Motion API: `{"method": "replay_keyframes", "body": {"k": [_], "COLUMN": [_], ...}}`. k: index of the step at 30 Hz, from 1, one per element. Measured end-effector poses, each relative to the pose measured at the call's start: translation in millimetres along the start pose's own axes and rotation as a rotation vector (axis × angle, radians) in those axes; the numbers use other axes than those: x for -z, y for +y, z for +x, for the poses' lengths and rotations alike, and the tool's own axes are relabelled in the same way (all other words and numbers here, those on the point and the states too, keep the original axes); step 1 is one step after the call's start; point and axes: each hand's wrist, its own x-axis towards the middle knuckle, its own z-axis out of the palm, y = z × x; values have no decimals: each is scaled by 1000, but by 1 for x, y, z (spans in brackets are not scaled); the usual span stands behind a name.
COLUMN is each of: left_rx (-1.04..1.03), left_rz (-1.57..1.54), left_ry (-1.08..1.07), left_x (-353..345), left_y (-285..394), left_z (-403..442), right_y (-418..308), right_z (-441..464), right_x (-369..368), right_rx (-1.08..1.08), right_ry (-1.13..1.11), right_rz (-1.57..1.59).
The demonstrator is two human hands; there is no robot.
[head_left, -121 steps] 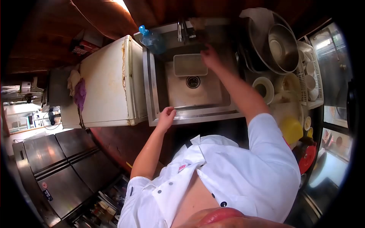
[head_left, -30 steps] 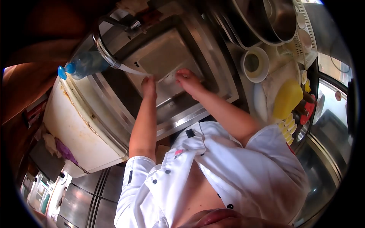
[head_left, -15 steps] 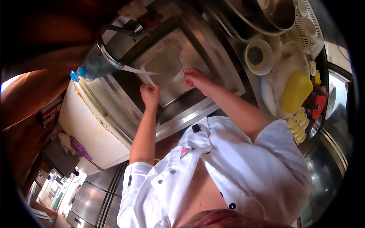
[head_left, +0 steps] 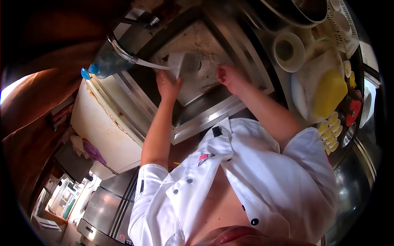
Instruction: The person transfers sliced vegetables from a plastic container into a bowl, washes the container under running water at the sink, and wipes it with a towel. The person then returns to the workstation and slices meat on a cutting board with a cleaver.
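My left hand (head_left: 168, 85) is closed on the near-left edge of a clear plastic container (head_left: 188, 67), its fingers partly hidden behind it. The container is tilted and blurred, over the steel sink (head_left: 193, 88). Water streams from the curved faucet (head_left: 119, 49) onto or just beside the container's left side. Apart from it, to the right, my right hand (head_left: 232, 78) hovers above the sink with its fingers curled in. Whether anything small is inside those fingers cannot be made out. Dark bits lie on the wet sink bottom.
Right of the sink stand a white bowl (head_left: 288, 52), a yellow item (head_left: 330, 93) on a pale bag, several small yellow-filled cups (head_left: 329, 131) and a large metal pot (head_left: 297, 12). A blue-capped plastic bottle (head_left: 113, 63) is by the faucet. A white cabinet (head_left: 108, 127) borders the left.
The clear container has come up and tilted in my left hand, which moved up under the stream. My right hand has shifted right, away from it. The whole view has swung slightly.
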Motion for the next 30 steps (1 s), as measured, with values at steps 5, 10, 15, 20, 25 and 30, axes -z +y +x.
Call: {"method": "replay_keyframes", "body": {"k": [5, 10, 15, 20, 25, 30], "left_rx": [1177, 1299, 1207, 956, 917, 879], "left_rz": [-1053, -1534, -1632, -1698, -1694, -1764], "left_ry": [-224, -311, -226, -118, -75, -103], "left_x": [-5, -36, -42, -32, -21, -31], "left_y": [-71, -51, 2, 1, -2, 28], "left_z": [-72, -134, -112, -76, -101, -93], "right_y": [14, 21, 22, 37, 28, 37], "right_z": [-10, -15, 31, 66, 48, 20], "right_x": [-18, -61, -132, -182, -193, -198], "right_rx": [-106, -157, -32, 138, 369, 439], "right_ry": [-171, -378, -463, -404, -327, -205], "right_rz": [-31, -96, -296, -665, -1365, -1353]}}
